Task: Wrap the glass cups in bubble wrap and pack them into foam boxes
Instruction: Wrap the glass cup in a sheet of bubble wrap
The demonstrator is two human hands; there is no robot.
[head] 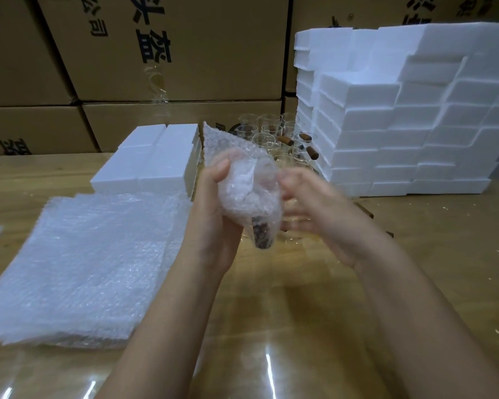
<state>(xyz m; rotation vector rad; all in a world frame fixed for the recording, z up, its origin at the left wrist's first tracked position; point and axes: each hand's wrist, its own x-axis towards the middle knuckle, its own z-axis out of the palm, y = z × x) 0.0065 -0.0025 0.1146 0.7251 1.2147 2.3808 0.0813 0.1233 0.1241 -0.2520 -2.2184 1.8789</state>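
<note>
While the left hand [213,203] is gripping a bubble-wrapped cup [248,182] above the wooden table [285,312], its thumb and curled fingers are closing around the bundle's left side, and a loose flap of wrap is sticking up behind them. A dark handle [264,237] is poking out of the bottom of the bundle. The right hand [314,203] is sitting against the bundle's right side with its fingers bent toward the wrap, but it is blurred, so whether it is pinching the wrap or only touching it cannot be told. A stack of bubble wrap sheets [84,260] is lying on the table to the left. Bare glass cups [271,133] are standing behind the hands, between a low block of foam boxes [156,156] and a tall stack of foam boxes [401,125], with cardboard cartons [185,53] behind.
</note>
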